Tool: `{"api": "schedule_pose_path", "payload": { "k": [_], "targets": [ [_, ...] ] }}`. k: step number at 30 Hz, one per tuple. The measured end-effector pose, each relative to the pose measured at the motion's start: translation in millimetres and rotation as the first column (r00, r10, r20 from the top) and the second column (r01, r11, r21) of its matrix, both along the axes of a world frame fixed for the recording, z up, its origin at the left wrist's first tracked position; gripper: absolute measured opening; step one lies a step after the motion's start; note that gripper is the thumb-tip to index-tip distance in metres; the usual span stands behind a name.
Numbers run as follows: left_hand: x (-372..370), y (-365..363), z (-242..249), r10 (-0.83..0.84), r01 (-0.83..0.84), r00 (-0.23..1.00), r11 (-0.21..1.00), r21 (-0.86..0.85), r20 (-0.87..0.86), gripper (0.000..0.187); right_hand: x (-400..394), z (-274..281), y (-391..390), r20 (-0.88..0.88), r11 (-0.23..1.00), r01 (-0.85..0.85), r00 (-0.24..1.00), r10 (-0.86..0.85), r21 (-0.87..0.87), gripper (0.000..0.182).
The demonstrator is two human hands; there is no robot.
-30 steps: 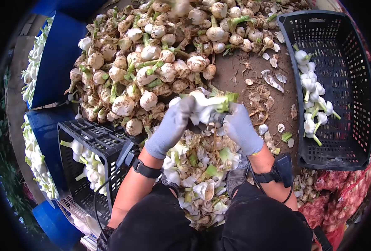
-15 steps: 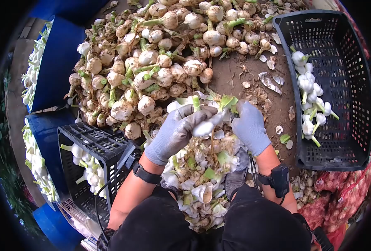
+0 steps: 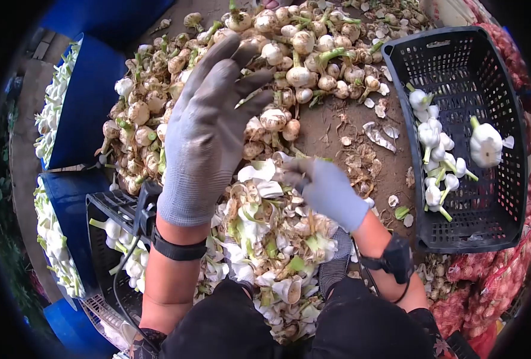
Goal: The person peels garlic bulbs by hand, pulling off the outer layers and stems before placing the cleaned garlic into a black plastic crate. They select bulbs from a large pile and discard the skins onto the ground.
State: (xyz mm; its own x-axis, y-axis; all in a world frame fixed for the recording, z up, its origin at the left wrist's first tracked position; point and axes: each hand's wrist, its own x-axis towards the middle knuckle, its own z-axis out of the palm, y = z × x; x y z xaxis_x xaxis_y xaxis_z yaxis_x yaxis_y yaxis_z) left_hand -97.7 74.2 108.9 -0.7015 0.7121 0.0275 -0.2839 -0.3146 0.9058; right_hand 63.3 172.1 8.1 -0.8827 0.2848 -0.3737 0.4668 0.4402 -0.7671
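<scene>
My left hand (image 3: 211,119), in a grey-white glove, is raised in front of the bulb pile, palm empty and fingers spread. My right hand (image 3: 328,188), gloved too, hangs over the heap of peelings (image 3: 271,233) between my feet. Its fingers are loosely bent and apart, with nothing clearly held. One large white garlic bulb (image 3: 485,145) with a short green stem appears over the right part of the black crate (image 3: 473,242), apart from the smaller-looking cleaned bulbs (image 3: 431,133) along the crate's left side.
Dirt-covered bulbs (image 3: 274,119) with stems lie piled ahead. Blue containers (image 3: 86,102) and a tilted black crate (image 3: 101,209) stand at the left beside white bulbs. Red net sacks (image 3: 487,293) lie at the lower right. Loose skins (image 3: 380,136) dot the brown ground.
The bulb that was between my hands has left them, and a large bulb now shows over the right crate. My left hand has risen and opened; my right hand has moved left and down.
</scene>
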Motion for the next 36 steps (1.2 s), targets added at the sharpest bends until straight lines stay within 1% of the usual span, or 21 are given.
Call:
{"api": "schedule_pose_path", "payload": {
  "k": [2,3,4,6,7,8,10,12,13,14,16,17,18,19,21,23,24,27,30,31,36],
  "targets": [
    [0,-17,-26,0.009,-0.006,0.999,0.999,-0.050,0.047,0.050,-34,-40,21,-0.067,0.922,0.152,0.988,-0.137,0.356,0.054],
    [10,-22,-44,0.025,-0.001,0.978,0.994,-0.110,0.209,0.047,-50,-48,23,-0.039,0.843,0.159,0.986,-0.162,0.515,0.062],
    [18,-28,-67,0.024,0.041,0.940,0.982,-0.184,0.339,0.045,-57,-68,23,-0.047,0.844,0.166,0.985,-0.165,0.510,0.062],
    [38,-48,-101,-0.025,0.126,0.970,0.904,-0.409,0.243,0.044,-66,-105,21,-0.014,0.874,0.082,0.996,-0.086,0.480,0.077],
    [46,-57,-110,-0.050,0.148,0.980,0.835,-0.530,0.195,0.041,-60,-101,24,-0.063,0.920,0.184,0.983,-0.172,0.347,0.072],
    [52,-67,-127,-0.110,0.173,0.983,0.826,-0.537,0.148,0.045,-48,-92,23,-0.064,0.922,0.174,0.985,-0.162,0.347,0.072],
    [71,-76,-139,-0.165,0.154,0.986,0.825,-0.544,0.029,0.061,-13,-67,10,0.061,0.919,0.373,0.922,-0.382,0.130,0.065],
    [81,-74,-136,-0.385,0.077,0.850,0.765,-0.640,-0.359,0.079,19,-53,-12,0.206,0.689,0.563,0.820,-0.534,-0.457,0.056],
    [89,-71,-148,-0.366,0.056,0.852,0.775,-0.630,-0.374,0.089,32,-45,-24,0.086,0.722,0.473,0.860,-0.503,-0.505,0.055],
    [90,-67,-153,-0.346,-0.050,0.745,0.824,-0.564,-0.571,0.079,40,-36,-33,-0.034,0.749,0.379,0.882,-0.471,-0.544,0.053],
    [79,-60,-115,-0.342,0.192,0.938,0.660,-0.726,-0.063,0.066,50,-34,-31,-0.017,0.643,0.318,0.888,-0.459,-0.697,0.039],
    [79,-68,-133,-0.247,0.237,0.968,0.824,-0.515,0.050,0.056,55,-34,-25,0.102,0.520,0.387,0.864,-0.493,-0.762,0.037],
    [76,-66,-117,-0.235,0.280,0.960,0.837,-0.469,0.152,0.057,51,-25,-17,0.219,0.389,0.450,0.832,-0.510,-0.804,0.036],
    [77,-68,-116,-0.285,0.263,0.958,0.849,-0.458,0.022,0.059,49,-20,-12,0.217,0.389,0.453,0.829,-0.516,-0.802,0.036],
    [77,-71,-114,-0.326,0.250,0.940,0.859,-0.446,-0.101,0.060,45,-12,-8,0.143,0.597,0.304,0.943,-0.301,-0.742,0.035],
    [76,-74,-107,-0.428,0.128,0.783,0.821,-0.556,-0.451,0.061,35,-4,-16,0.167,0.608,0.351,0.926,-0.339,-0.713,0.035],
    [75,-74,-99,-0.369,0.162,0.893,0.797,-0.581,-0.257,0.060,31,-2,-20,0.180,0.615,0.399,0.904,-0.387,-0.680,0.036],
    [64,-77,-109,-0.347,0.215,0.916,0.847,-0.485,-0.200,0.062,32,-8,-25,0.125,0.606,0.356,0.912,-0.390,-0.711,0.038],
    [69,-76,-107,-0.463,0.239,0.826,0.805,-0.544,-0.321,0.063,31,-2,-15,0.169,0.611,0.367,0.918,-0.357,-0.701,0.037],
    [72,-75,-107,-0.412,0.291,0.901,0.807,-0.514,-0.137,0.062,29,-1,-15,0.213,0.639,0.392,0.915,-0.342,-0.662,0.033],
    [73,-72,-106,-0.383,0.226,0.891,0.840,-0.494,-0.245,0.060,37,-7,-23,0.166,0.573,0.378,0.907,-0.387,-0.727,0.028]
  ]
}}
